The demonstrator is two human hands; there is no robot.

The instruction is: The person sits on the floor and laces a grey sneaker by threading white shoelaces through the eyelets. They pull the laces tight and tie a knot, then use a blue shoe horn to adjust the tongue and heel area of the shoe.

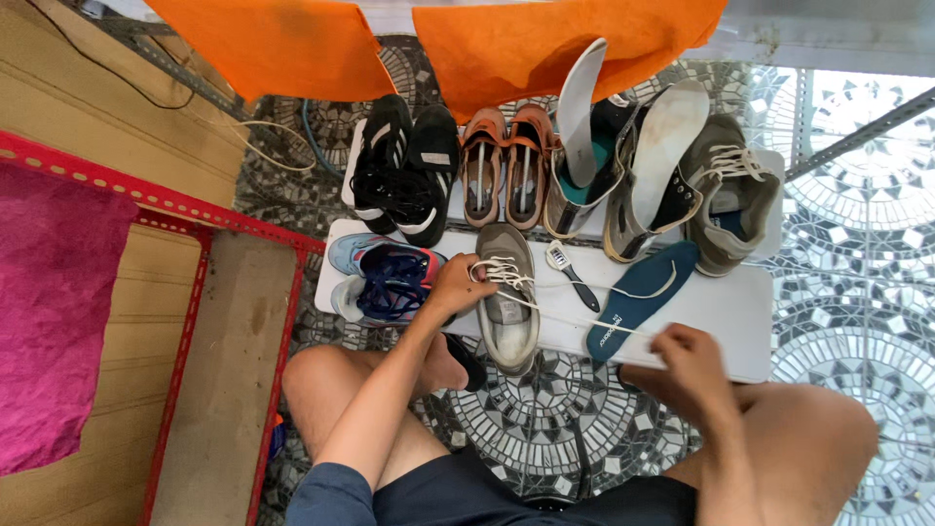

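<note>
The grey shoe lies on the white board. Its tongue is pinched by the left hand. At four o'clock, the white lace is gripped by the right hand. The lace should be pulled slowly, with the shoe held steady.

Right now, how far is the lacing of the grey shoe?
Done: the white lace is threaded near the tongue. In hand: the left hand holds the grey shoe; the right hand pulls the lace end sideways. Left: no bow shows; the blue insole lies outside.
</note>
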